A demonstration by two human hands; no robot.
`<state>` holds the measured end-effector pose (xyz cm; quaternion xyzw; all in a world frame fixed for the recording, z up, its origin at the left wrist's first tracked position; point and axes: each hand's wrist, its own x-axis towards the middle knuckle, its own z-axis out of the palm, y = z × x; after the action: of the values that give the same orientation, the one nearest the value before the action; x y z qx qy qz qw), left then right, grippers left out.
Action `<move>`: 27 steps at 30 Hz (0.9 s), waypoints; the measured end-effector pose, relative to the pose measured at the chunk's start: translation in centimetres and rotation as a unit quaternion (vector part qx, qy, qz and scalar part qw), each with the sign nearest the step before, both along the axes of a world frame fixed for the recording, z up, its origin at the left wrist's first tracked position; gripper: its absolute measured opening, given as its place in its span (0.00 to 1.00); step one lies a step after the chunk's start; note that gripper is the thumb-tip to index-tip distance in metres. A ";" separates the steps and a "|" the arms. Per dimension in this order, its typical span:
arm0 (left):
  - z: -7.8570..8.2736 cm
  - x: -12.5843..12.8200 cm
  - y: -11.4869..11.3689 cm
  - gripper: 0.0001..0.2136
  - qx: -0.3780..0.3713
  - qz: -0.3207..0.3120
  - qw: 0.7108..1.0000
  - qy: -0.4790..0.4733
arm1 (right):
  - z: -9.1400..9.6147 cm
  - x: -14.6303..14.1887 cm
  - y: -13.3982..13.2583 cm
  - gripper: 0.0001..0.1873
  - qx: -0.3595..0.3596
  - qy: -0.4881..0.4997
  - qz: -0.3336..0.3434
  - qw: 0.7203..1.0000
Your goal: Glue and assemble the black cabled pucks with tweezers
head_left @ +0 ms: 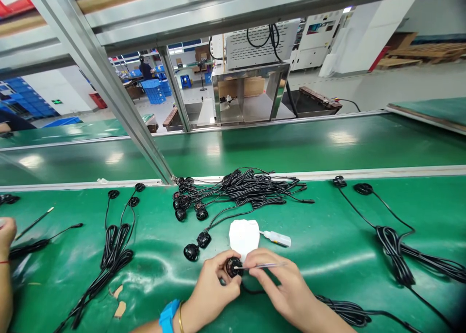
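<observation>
My left hand (217, 280) grips a small round black cabled part (233, 266) between thumb and fingers, with its open face turned up. My right hand (278, 282) pinches a thin grey stick (267, 265); its pale tip touches the face of that part. Just beyond both hands lies a white pad (243, 237). A small clear squeeze bottle (277, 238) rests on its side, nozzle toward the pad. Two black round cable heads (191, 252) lie left of the pad. The held part's cable (253, 291) runs partly hidden beneath my right hand.
Behind the pad is a heap of bundled black cables (251, 187). More bundles lie at the left (116, 248), right (395, 255) and lower right (344, 311). Another person's hand (6, 233) is at the left edge. A metal post (120, 100) rises before the green conveyor belt (291, 146).
</observation>
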<state>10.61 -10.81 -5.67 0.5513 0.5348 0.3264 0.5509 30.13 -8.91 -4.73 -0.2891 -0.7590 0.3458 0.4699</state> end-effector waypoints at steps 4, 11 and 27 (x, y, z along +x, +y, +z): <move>0.1 0.1 0.2 0.15 0.003 -0.017 1.000 -0.001 | -0.9 -0.9 -0.1 0.11 0.013 0.005 0.021 1.000; 0.0 0.1 0.3 0.14 0.002 -0.029 1.000 -0.002 | -0.3 -1.1 0.4 0.12 0.068 -0.044 0.067 0.994; 0.9 0.4 0.4 0.07 0.014 -0.029 0.998 -0.062 | 1.6 -1.8 0.4 0.16 0.143 -0.231 0.091 0.958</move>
<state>10.98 -10.37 -4.76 0.5529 0.4787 0.3513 0.5845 28.36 -8.55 -3.11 -0.2208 -0.9113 0.1991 0.2849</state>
